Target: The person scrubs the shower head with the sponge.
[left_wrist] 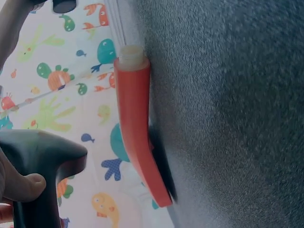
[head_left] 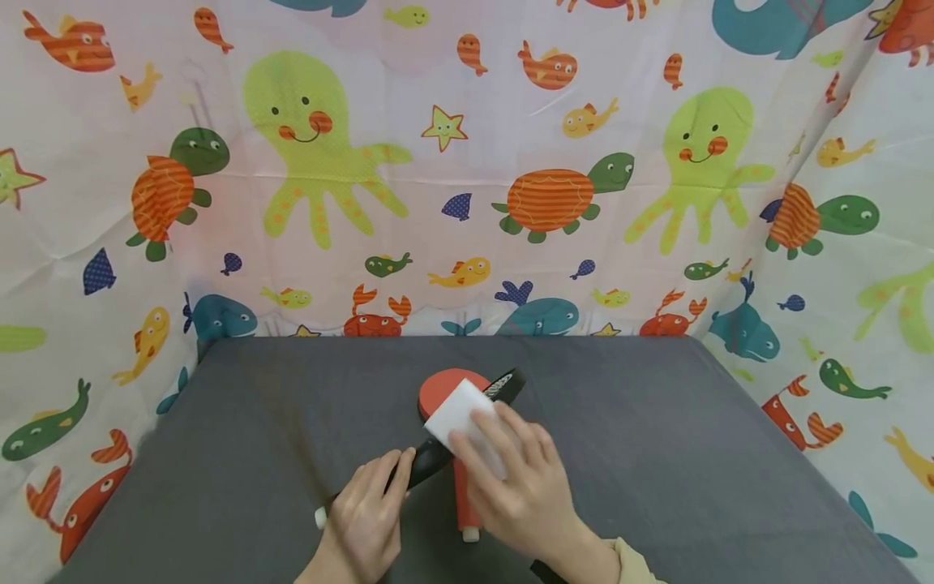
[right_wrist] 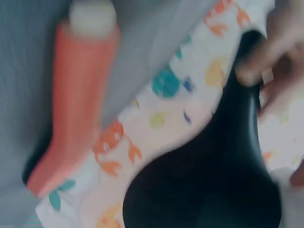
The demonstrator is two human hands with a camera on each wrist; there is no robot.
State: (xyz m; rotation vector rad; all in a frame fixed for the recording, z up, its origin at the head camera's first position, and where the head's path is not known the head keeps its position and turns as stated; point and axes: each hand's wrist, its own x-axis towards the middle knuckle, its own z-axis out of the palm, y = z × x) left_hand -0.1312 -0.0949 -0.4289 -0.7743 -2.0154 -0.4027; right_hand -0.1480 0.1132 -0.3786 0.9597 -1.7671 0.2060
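My left hand [head_left: 365, 507] grips the handle of a black handheld shower head [head_left: 430, 464], which tilts up to the right above the table. A pale end cap or thread shows past the hand. With my right hand [head_left: 521, 487] I hold a white sponge block [head_left: 461, 412] against the black shower head near its round head, covering part of it. Below lies a red shower head [head_left: 465, 495], its round head away from me and its whitish end toward me. The right wrist view is blurred, showing the black shower head [right_wrist: 204, 190] beside the red handle [right_wrist: 78, 90].
A dark grey cloth covers the table [head_left: 620, 422]. Behind and at both sides hangs a white curtain [head_left: 467, 219] printed with sea animals. A blurred brown streak [head_left: 295, 430] crosses the left of the head view.
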